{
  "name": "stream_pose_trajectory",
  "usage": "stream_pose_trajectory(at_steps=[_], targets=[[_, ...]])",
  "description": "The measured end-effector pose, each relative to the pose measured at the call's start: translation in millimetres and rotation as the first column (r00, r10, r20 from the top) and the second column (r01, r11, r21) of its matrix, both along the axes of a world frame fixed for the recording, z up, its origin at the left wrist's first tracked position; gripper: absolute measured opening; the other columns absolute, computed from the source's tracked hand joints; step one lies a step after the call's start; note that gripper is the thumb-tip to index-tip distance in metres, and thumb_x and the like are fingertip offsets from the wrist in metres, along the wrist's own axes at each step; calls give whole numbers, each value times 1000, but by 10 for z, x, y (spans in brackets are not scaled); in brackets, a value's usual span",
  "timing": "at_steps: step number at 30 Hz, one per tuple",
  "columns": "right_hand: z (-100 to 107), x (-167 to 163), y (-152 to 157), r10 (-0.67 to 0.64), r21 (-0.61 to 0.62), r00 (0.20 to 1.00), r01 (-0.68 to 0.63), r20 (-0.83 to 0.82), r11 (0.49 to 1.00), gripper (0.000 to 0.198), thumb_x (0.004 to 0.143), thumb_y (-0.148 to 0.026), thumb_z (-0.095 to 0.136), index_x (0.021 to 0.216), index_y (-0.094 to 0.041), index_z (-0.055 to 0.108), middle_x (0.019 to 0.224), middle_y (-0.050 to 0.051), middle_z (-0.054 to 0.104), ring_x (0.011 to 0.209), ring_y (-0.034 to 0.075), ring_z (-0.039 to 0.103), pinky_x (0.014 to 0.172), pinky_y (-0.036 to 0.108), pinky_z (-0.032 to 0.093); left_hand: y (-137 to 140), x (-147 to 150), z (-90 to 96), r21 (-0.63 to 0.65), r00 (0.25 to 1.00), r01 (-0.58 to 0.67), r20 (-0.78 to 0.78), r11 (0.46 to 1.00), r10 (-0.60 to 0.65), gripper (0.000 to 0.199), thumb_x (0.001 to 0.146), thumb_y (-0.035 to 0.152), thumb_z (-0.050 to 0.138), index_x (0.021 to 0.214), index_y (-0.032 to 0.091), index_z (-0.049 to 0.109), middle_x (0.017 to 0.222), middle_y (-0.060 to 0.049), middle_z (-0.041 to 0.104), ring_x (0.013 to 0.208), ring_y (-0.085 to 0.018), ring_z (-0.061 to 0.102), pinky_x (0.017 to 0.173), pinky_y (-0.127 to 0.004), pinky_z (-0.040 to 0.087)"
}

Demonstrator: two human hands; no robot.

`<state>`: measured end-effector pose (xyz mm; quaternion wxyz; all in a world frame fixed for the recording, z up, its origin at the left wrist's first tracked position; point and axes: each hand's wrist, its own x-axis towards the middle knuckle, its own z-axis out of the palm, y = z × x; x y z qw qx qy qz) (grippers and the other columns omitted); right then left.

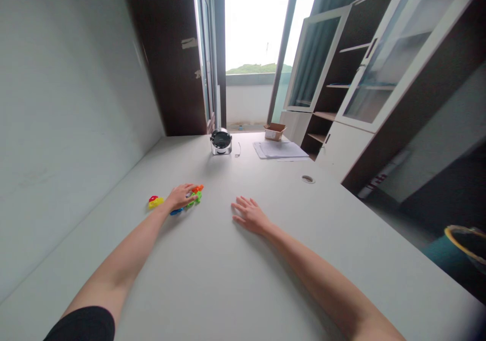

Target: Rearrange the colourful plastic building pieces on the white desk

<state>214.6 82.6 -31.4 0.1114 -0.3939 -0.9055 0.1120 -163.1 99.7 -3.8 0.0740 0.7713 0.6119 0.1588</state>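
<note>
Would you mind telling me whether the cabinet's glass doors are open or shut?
Open. Both glass doors swing out from the cabinet, and its dark shelves show bare between them.

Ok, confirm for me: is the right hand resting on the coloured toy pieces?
No, the right hand lies flat on bare table; the left hand covers the coloured toy pieces.

toys (pixel 181 203) left on table (pixel 212 270) | fan (pixel 220 141) behind | papers (pixel 279 150) right of fan
</note>
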Motion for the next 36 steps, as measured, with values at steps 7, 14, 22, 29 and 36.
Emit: stream_pose_trajectory(at_steps=[7, 14, 22, 29, 36], targets=[[20, -5, -5, 9, 5, 1000, -9, -7, 1000, 57, 97, -56, 45, 147, -30, 46, 159, 7, 34, 149, 27, 25, 121, 50, 15, -141, 287, 78, 31, 982, 183, -57, 983, -181, 65, 91, 60, 47, 147, 29, 47, 149, -5, 50, 137, -26, 44, 117, -39, 30], [-33, -6, 9, -14, -1, 999, 14, -30, 1000, 57, 96, -55, 48, 147, -31, 47, 159, 7, 34, 149, 27, 26, 122, 51, 15, -429, -1035, -59, 46, 928, -366, -60, 929, 368, 55, 91, 52, 39, 130, 21, 60, 142, -8, 57, 135, -27, 46, 115, -42, 32], [-33, -24, 23, -43, 2, 997, 43, -60, 999, 52, 96, -52, 49, 143, -31, 51, 157, 6, 38, 148, 26, 29, 121, 50, 16, -549, -835, -241, -12, 967, -239, 87, 971, 239, 67, 91, 58, 33, 139, 15, 53, 142, -11, 56, 133, -27, 47, 115, -43, 34], [-33, -3, 44, -37, -5, 998, 37, -49, 999, 51, 95, -50, 51, 142, -31, 52, 156, 6, 39, 147, 25, 30, 121, 49, 16, -470, -114, -203, -67, 944, -34, 324, 997, 54, 69, 93, 62, 32, 143, 17, 49, 149, -10, 50, 137, -27, 45, 116, -42, 37], [-60, -97, 198, -3, 46, 991, 9, -131, 999, 47, 95, -44, 53, 139, -26, 56, 147, 9, 50, 137, 24, 43, 117, 44, 28, -623, 315, -135, 55, 970, -4, 243, 998, -10, 62, 93, 59, 41, 141, 20, 51, 149, -10, 49, 138, -28, 42, 117, -44, 33]])
